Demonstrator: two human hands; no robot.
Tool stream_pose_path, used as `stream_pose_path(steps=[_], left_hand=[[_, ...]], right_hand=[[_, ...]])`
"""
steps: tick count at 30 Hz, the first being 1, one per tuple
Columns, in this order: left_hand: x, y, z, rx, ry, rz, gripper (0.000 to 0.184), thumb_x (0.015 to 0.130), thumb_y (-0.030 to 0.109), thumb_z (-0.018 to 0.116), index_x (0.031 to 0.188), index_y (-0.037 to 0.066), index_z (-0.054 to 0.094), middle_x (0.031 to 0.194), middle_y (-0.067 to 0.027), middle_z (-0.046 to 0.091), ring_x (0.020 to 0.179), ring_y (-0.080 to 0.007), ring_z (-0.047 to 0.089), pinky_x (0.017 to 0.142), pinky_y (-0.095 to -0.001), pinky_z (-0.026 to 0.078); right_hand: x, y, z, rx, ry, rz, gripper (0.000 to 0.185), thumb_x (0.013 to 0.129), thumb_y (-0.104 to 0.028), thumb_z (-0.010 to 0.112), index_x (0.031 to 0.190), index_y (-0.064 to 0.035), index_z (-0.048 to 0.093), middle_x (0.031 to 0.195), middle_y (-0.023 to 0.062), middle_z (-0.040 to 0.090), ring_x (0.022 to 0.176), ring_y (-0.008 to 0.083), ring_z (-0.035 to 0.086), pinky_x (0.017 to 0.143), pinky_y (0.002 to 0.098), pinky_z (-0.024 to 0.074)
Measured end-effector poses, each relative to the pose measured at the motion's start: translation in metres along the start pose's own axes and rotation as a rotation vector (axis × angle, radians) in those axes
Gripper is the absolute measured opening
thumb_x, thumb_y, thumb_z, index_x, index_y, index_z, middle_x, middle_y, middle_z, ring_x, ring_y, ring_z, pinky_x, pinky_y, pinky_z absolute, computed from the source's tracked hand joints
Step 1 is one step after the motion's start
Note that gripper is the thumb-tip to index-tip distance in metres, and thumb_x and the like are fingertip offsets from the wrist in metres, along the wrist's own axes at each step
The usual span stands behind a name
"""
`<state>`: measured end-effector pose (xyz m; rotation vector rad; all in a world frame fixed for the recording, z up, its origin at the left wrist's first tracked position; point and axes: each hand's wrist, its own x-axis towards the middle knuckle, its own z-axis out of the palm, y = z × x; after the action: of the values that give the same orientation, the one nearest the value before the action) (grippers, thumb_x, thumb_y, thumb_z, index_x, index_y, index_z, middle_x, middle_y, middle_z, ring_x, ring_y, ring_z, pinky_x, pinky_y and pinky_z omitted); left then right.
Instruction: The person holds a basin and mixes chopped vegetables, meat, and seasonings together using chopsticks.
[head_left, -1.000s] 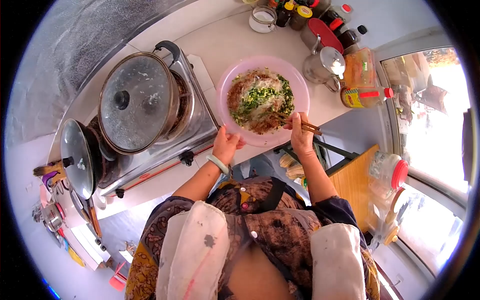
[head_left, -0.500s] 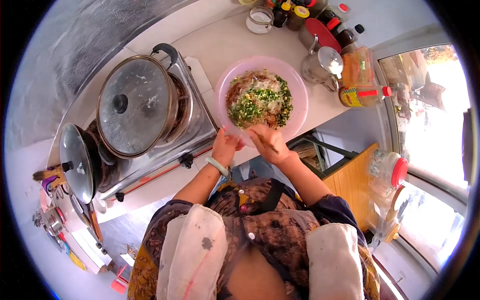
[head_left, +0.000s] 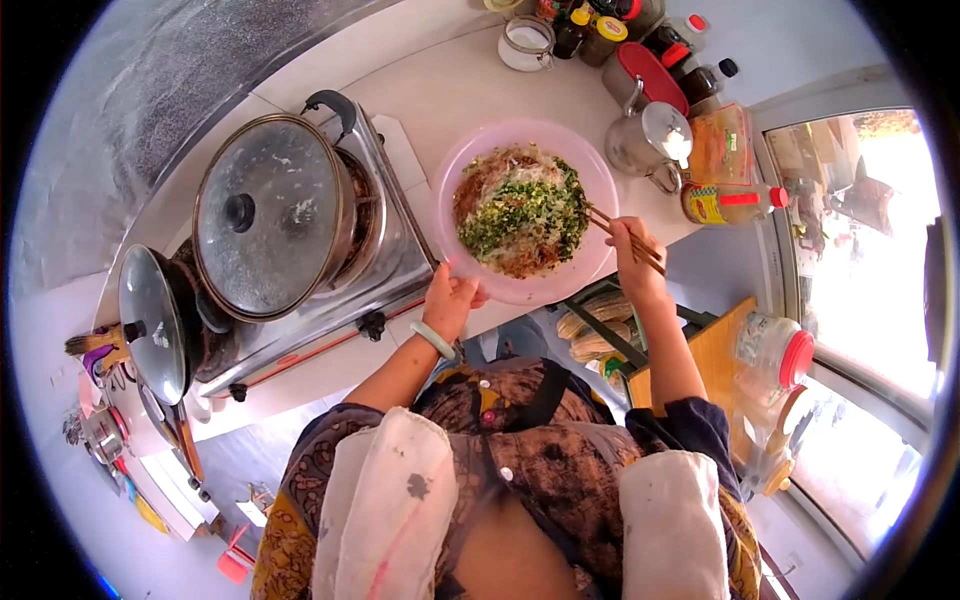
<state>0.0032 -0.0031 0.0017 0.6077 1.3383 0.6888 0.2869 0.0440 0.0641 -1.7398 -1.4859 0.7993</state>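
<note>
A pink bowl (head_left: 460, 160) on the counter holds a mix of chopped greens (head_left: 530, 205), pale shreds and brown bits. My left hand (head_left: 450, 300), with a pale bangle at the wrist, grips the bowl's near left rim, its fingers partly hidden by the rim. At the bowl's right side, my right hand (head_left: 637, 262) is closed around a pair of wooden chopsticks (head_left: 600, 216). Their tips touch the right edge of the food, and their back ends stick out past my hand.
Left of the bowl, a lidded pan (head_left: 265, 210) sits on a gas stove (head_left: 385, 285), with another lidded pan (head_left: 158, 325) beyond. A metal kettle (head_left: 640, 145), an oil bottle (head_left: 735, 203) and several jars stand to the right and back. A wooden stool (head_left: 690, 360) is below.
My right hand has swung from the bowl's near edge to its right side with the chopsticks. The greens in the mix have shifted. My left hand stays at the rim.
</note>
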Motion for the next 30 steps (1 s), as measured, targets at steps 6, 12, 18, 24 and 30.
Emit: stream_pose_path(steps=[6, 12, 18, 24, 30], left_hand=[[0.001, -0.002, -0.001, -0.002, -0.006, 0.011, 0.064, 0.092, 0.007, 0.050, 0.141, -0.003, 0.010, 0.092, -0.0127, 0.059, 0.081, -0.0203, 0.063, 0.071, -0.0310, 0.054], [-0.001, 0.001, 0.001, -0.015, 0.013, -0.011, 0.067, 0.092, 0.007, 0.050, 0.141, -0.003, 0.006, 0.096, -0.0135, 0.058, 0.082, -0.0206, 0.063, 0.072, -0.0321, 0.055], [-0.002, 0.001, 0.000, -0.002, 0.009, -0.004, 0.062, 0.092, 0.006, 0.050, 0.140, -0.004, 0.011, 0.094, -0.0128, 0.058, 0.082, -0.0209, 0.063, 0.071, -0.0325, 0.055], [0.000, 0.003, 0.002, -0.011, 0.027, -0.027, 0.032, 0.092, 0.004, 0.048, 0.121, 0.000, 0.034, 0.090, -0.0110, 0.059, 0.082, -0.0207, 0.063, 0.070, -0.0320, 0.054], [0.004, -0.009, -0.003, -0.057, 0.017, 0.015, 0.059, 0.091, 0.007, 0.052, 0.137, -0.004, 0.018, 0.089, -0.0145, 0.060, 0.076, -0.0205, 0.064, 0.066, -0.0289, 0.054]], right_hand=[[0.019, 0.013, 0.054, 0.284, -0.096, 0.093, 0.024, 0.092, -0.024, 0.049, 0.091, -0.0013, 0.058, 0.075, 0.0103, 0.064, 0.069, 0.0187, 0.062, 0.065, 0.0327, 0.0478], [-0.019, -0.040, 0.036, 0.078, -0.170, -0.062, 0.016, 0.092, -0.016, 0.053, 0.089, -0.0017, 0.059, 0.076, 0.0111, 0.061, 0.066, 0.0203, 0.059, 0.062, 0.0324, 0.0471], [-0.031, -0.067, 0.059, 0.118, -0.209, -0.495, 0.010, 0.083, -0.001, 0.060, 0.092, -0.0027, 0.059, 0.078, 0.0135, 0.060, 0.068, 0.0263, 0.060, 0.059, 0.0337, 0.0486], [-0.002, -0.030, 0.110, -0.030, -0.253, -0.608, 0.011, 0.080, -0.005, 0.061, 0.090, -0.0037, 0.057, 0.080, 0.0145, 0.060, 0.069, 0.0318, 0.061, 0.060, 0.0364, 0.0505], [-0.006, -0.026, 0.057, 0.032, -0.056, -0.333, 0.008, 0.085, -0.002, 0.059, 0.092, -0.0013, 0.061, 0.078, 0.0149, 0.061, 0.069, 0.0276, 0.062, 0.061, 0.0310, 0.0493]])
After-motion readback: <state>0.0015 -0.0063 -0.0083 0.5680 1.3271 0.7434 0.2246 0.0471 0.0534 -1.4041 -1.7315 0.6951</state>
